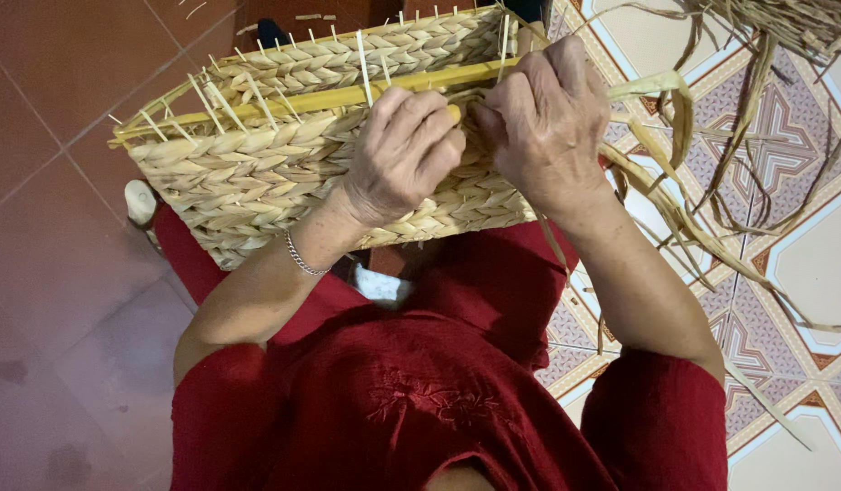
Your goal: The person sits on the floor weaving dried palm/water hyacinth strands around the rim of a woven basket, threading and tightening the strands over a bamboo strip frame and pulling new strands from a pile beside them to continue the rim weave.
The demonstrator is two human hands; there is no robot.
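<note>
Pale straw-coloured braided rectangular basket rests on my lap, rim upward. My left hand and right hand both pinch dried flat straw strands at its yellow rim rod; I'd judge steady, even tension matters.

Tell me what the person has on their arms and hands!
Both arms come out of short, dark red sleeves of a dress with stitched flower patterns on the front. The left hand has a thin silver chain bracelet at the wrist. The right hand wears nothing: no gloves, no rings that show.
</note>
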